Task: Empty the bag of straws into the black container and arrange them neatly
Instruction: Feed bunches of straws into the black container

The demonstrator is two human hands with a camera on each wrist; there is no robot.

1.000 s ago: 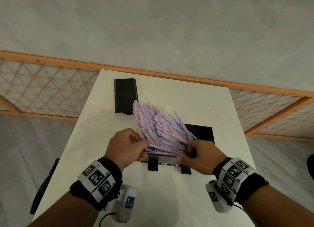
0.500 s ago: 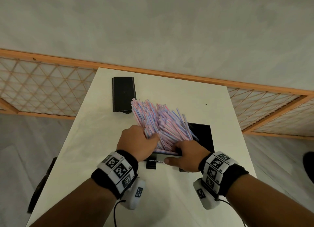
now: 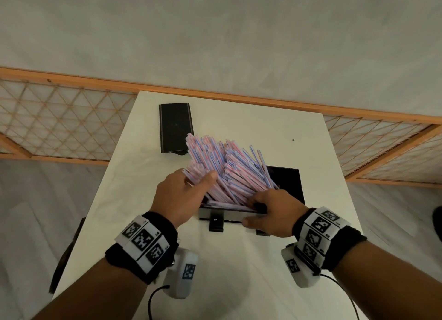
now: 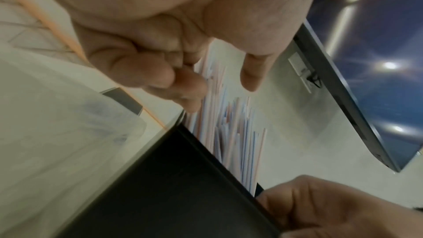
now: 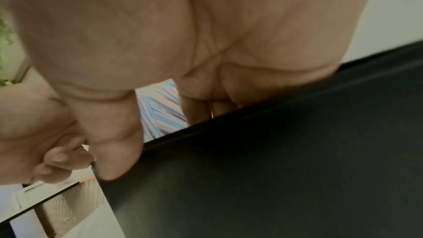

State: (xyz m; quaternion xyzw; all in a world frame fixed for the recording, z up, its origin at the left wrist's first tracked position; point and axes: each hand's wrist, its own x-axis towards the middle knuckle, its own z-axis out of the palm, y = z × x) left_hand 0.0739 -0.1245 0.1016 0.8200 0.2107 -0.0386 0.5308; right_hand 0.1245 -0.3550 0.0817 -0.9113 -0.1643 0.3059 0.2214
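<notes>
Centrally: left hand [image 3: 178, 195] grips fanned straws [image 3: 224, 166]; right hand [image 3: 272, 214] clasps black container [image 3: 287, 183] rim, on counter [image 3: 239, 271].

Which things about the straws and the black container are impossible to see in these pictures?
- Lower ends of the straws: head view, hidden by both hands.
- Inside floor of the black container: head view, covered by straws.
- Right hand fingertips: right wrist view, hidden behind the container's wall.
- Left hand grip: left wrist view, blurred.
- The bag: in no view.
</notes>
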